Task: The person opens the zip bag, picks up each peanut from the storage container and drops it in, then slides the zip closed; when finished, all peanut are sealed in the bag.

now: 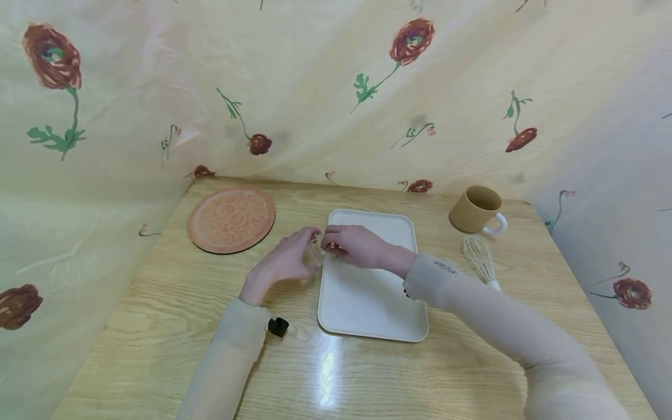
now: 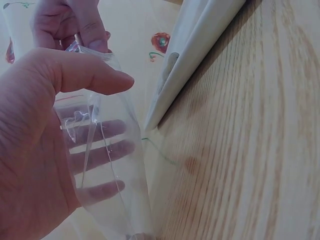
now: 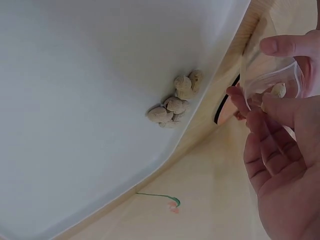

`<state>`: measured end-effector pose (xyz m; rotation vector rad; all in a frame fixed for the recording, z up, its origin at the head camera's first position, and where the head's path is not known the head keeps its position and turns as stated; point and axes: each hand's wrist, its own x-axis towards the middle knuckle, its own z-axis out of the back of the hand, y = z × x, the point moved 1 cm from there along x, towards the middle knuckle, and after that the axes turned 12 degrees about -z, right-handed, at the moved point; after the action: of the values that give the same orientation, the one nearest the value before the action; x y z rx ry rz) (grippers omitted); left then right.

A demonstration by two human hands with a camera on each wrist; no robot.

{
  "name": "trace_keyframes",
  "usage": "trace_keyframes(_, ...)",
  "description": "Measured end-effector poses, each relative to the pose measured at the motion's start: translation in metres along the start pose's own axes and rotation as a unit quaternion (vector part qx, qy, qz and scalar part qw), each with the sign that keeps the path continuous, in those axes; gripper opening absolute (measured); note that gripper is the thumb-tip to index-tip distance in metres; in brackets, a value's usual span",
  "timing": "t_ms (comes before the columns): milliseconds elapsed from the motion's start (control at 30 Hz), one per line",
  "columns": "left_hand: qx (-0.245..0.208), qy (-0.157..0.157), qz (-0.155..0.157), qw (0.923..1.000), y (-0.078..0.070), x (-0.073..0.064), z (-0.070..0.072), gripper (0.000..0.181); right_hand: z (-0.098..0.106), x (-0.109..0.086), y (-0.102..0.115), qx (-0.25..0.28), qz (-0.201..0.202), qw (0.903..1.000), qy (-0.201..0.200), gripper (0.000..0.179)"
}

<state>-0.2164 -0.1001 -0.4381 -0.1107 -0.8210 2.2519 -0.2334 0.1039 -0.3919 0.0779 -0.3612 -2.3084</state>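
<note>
Pinching clear bag (image 2: 131, 175) with right hand (image 1: 353, 245), bracing with wide-fingered left hand (image 1: 286, 256); best stretch it wide around nut (image 3: 278, 90).

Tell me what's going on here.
A person's left hand holds a clear bag between thumb and fingers, while the right hand pinches it near its mouth. Several tan nut-like pieces lie on the white tray, close to its edge, and another piece shows at the bag's mouth.
</note>
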Motion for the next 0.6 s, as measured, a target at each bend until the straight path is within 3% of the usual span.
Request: trace_keyframes(600, 0.005, -0.004, -0.007, 1.0000, 0.0018, 0.0006, 0.0002, 0.074, -0.0021, 0.0012, 0.0019, 0.002, -0.011, 0.9998, 0.018, 0.021)
